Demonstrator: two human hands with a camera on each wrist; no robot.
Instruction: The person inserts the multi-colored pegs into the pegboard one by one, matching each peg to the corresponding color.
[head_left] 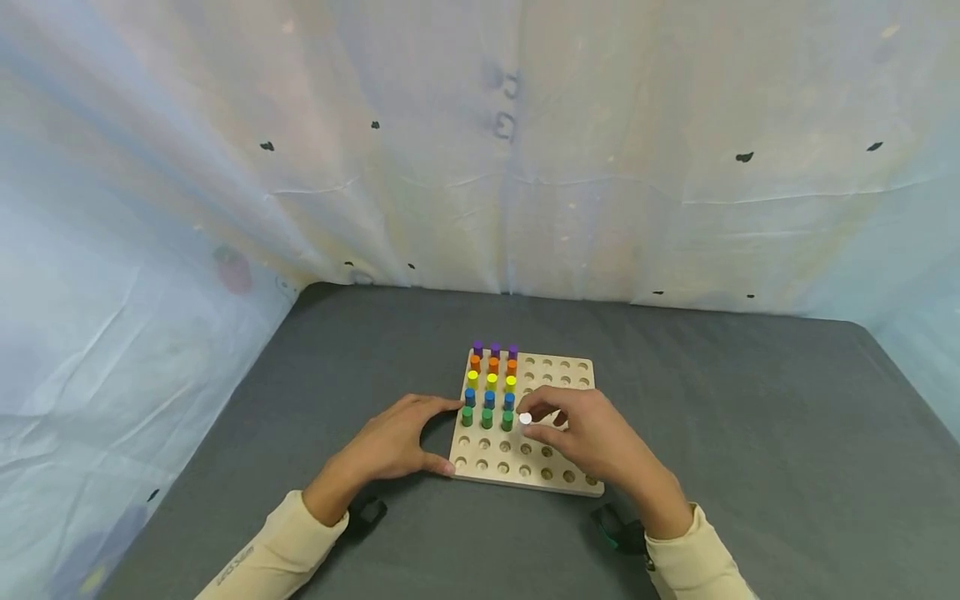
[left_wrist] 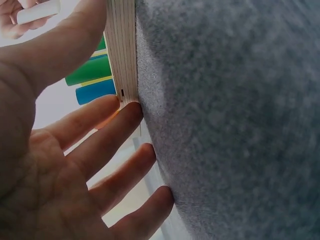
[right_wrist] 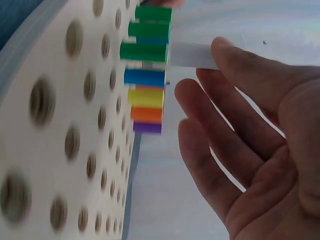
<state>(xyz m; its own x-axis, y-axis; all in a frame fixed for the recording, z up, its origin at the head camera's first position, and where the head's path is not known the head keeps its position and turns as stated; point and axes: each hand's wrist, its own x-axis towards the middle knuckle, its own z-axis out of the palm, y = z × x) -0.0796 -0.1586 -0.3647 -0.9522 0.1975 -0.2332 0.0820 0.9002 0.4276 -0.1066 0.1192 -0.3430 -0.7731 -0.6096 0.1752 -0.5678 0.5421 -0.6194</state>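
1. The right hand [head_left: 581, 433] pinches a smooth white peg [head_left: 525, 419] at its fingertips, just right of the green pegs [head_left: 487, 417], above the wooden pegboard [head_left: 558, 371]; its long axis looks roughly upright.
2. The left hand [head_left: 397, 442] has its fingers spread, bracing the board's left edge on grey felt.

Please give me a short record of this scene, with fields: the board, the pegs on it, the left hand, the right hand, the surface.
board: wooden pegboard, square, many round holes, most empty
pegs: three columns at the far left; rows from far to near are purple, orange, yellow, blue, green
left hand: left hand rests at the board's left edge, fingers straight, thumb at the near corner
right hand: right hand pinches a white peg beside the green row
surface: grey cloth table
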